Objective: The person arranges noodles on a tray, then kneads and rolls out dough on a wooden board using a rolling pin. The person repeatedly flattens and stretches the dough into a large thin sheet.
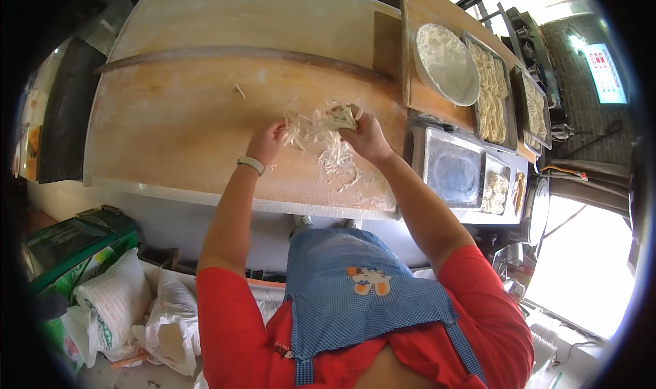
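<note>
Pale, floury raw noodles hang in a loose tangle between my two hands, over the wooden work table. My left hand, with a pale band at its wrist, is closed on the left end of the strands; its fingertips are partly hidden. On the other side my right hand grips a bunch of the same noodles with thumb and fingers. The strands in the middle are smeared by motion. Beneath them, loose flour and a few short scraps lie on the wood. A stray noodle piece rests farther back.
A long rolling pin lies across the table behind my hands. To the right stand a white bowl of flour, a tray of noodle bundles, a metal tray and a smaller noodle container. White sacks sit at lower left.
</note>
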